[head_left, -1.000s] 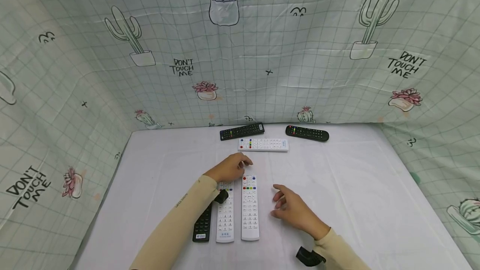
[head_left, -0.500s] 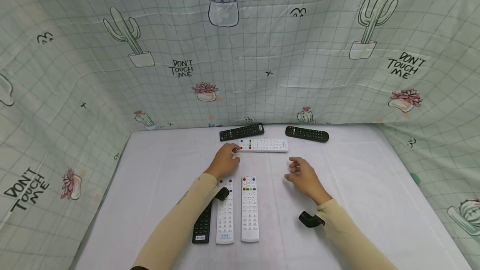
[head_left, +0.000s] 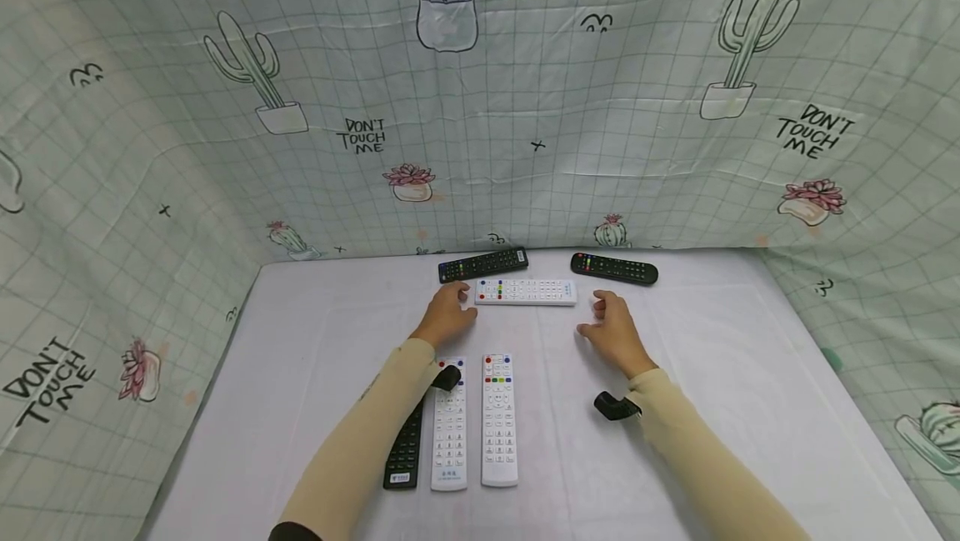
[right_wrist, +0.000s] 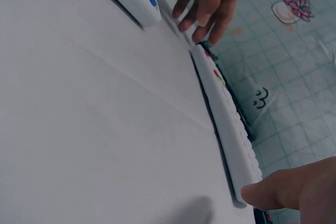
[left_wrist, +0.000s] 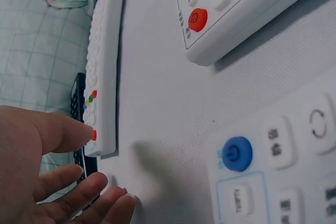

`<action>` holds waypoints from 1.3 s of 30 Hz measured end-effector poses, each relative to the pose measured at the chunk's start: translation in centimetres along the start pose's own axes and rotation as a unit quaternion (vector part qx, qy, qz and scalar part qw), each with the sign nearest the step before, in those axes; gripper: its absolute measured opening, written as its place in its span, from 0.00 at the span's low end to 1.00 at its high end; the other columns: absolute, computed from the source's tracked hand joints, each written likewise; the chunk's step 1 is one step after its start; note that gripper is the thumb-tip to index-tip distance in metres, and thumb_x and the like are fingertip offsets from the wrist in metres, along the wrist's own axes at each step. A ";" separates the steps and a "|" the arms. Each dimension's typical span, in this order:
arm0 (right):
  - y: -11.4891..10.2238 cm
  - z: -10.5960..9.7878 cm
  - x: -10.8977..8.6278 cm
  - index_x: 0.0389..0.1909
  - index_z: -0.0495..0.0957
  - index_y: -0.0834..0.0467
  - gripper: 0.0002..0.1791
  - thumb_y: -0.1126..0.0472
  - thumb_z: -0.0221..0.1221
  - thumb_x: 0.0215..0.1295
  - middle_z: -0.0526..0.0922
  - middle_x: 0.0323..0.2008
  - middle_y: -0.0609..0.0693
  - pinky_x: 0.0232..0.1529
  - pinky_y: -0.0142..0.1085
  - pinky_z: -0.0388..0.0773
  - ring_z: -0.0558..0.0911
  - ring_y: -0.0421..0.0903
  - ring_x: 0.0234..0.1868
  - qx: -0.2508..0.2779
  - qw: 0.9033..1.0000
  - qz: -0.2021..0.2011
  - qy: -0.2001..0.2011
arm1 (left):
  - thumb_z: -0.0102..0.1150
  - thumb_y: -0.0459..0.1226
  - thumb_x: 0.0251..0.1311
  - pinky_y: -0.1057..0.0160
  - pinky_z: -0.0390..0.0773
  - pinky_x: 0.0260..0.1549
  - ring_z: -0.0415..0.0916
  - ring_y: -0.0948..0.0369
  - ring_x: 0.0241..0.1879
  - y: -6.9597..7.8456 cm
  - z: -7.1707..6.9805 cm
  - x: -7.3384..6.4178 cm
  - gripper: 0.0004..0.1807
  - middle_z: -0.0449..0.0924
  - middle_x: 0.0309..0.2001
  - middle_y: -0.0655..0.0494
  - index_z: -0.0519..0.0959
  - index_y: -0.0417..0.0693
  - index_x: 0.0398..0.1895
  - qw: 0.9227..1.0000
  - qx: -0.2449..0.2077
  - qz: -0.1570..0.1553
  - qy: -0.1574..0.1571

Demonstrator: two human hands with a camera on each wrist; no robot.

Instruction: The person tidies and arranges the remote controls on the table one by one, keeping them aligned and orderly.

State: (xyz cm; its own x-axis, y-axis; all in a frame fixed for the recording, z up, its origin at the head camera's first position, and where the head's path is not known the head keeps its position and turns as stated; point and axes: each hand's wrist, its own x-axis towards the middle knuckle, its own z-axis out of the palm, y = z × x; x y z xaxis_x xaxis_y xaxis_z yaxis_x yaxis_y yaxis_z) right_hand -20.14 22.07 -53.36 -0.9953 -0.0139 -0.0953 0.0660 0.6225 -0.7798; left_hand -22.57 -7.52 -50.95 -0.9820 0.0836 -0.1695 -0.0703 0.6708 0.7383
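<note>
A white remote control [head_left: 526, 292] lies sideways near the back of the table, its colored buttons toward the left end. My left hand [head_left: 446, 314] is at that left end, thumb and fingers apart with nothing between them. Off the remote's right end is my right hand [head_left: 613, 331], fingers loosely bent and holding nothing. In the left wrist view the thumb [left_wrist: 63, 132] overlaps the end of the white remote [left_wrist: 109, 66]. The right wrist view has the right thumb [right_wrist: 278, 190] overlapping the other end of the remote [right_wrist: 223, 119].
Behind the white remote lie two black remotes, one left [head_left: 483, 264] and one right [head_left: 614, 267]. Nearer, side by side, are a black remote [head_left: 402, 453], partly under the left sleeve, and two white ones [head_left: 449, 441] [head_left: 499, 420]. A patterned cloth [head_left: 540, 91] hangs behind.
My left hand has moved back from above the front remotes to the sideways white remote's left end. My right hand has moved back and right to its other end. The remotes stay put.
</note>
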 end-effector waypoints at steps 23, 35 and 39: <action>-0.9 1.1 3.3 0.75 0.58 0.76 0.40 0.74 0.64 0.65 0.69 0.67 0.73 0.67 0.55 0.75 0.73 0.67 0.66 -0.018 0.999 -0.025 -0.020 | 0.62 0.30 0.67 0.45 0.73 0.70 0.73 0.40 0.68 1.2 0.9 1.4 0.37 0.72 0.71 0.34 0.61 0.31 0.77 0.998 -0.050 -0.032 -0.016; -1.1 1.5 3.7 0.76 0.59 0.75 0.40 0.75 0.63 0.65 0.71 0.63 0.72 0.61 0.52 0.78 0.76 0.62 0.60 -0.034 0.998 -0.045 -0.029 | 0.59 0.28 0.68 0.45 0.71 0.71 0.70 0.39 0.71 0.8 1.3 1.6 0.37 0.68 0.74 0.31 0.59 0.32 0.79 0.996 -0.080 -0.017 -0.019; -1.0 1.4 3.7 0.75 0.59 0.77 0.39 0.77 0.63 0.63 0.71 0.62 0.72 0.60 0.52 0.78 0.77 0.63 0.58 -0.029 0.998 -0.049 -0.027 | 0.59 0.26 0.68 0.45 0.73 0.70 0.71 0.40 0.71 0.7 1.4 1.6 0.36 0.69 0.72 0.31 0.60 0.31 0.78 0.996 -0.091 -0.014 -0.016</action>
State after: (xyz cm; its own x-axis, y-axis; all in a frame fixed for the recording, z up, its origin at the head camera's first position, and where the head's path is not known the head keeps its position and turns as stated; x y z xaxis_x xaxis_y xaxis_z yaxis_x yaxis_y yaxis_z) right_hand -23.77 20.28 -53.79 -0.9916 -0.1175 -0.0540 -0.0373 0.6599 -0.7504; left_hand -23.97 -5.86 -51.67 -0.9733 0.0922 -0.2103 -0.1311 0.5290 0.8385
